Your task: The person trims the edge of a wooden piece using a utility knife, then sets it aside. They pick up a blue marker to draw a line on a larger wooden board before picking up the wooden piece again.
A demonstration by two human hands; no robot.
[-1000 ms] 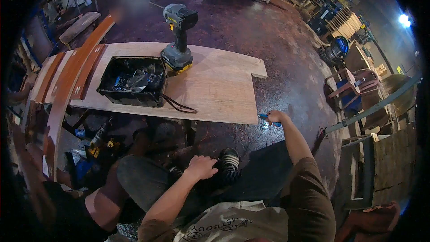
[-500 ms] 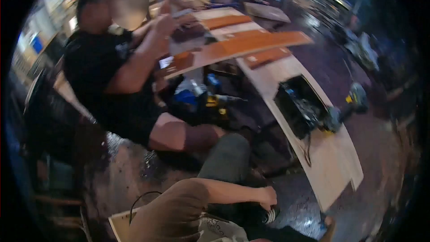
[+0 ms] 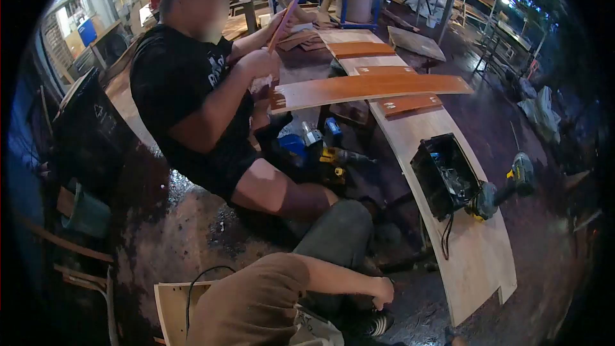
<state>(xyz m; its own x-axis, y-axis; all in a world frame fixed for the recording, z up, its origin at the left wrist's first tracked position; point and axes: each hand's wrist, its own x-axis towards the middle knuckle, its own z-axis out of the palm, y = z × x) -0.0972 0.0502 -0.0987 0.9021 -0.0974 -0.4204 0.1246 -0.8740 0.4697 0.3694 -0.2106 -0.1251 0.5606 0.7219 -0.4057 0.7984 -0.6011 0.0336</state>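
Observation:
My left hand (image 3: 383,292) hangs in front of my knee, fingers loosely curled, with no object visible in it. Just below it is a dark shoe with white stripes (image 3: 380,324). What may be a sliver of my right hand (image 3: 457,341) shows at the bottom edge, its fingers hidden. Right of my left hand lies a long pale wooden panel (image 3: 477,269). On it stand a black open bin (image 3: 442,182) of small items and a power tool (image 3: 487,202). An orange-brown board (image 3: 378,86) lies across the panel farther off.
Across from me a seated person in a black shirt (image 3: 186,83) holds a narrow reddish wooden strip (image 3: 282,25) in both hands. A yellow-and-black drill (image 3: 339,157) and blue items (image 3: 293,146) lie by that person's legs. A black bin (image 3: 90,122) stands at left.
My view has shifted, so the panel and the other person appear lower and farther right. The other person's wooden strip now shows clearly. My left hand stays by my knee.

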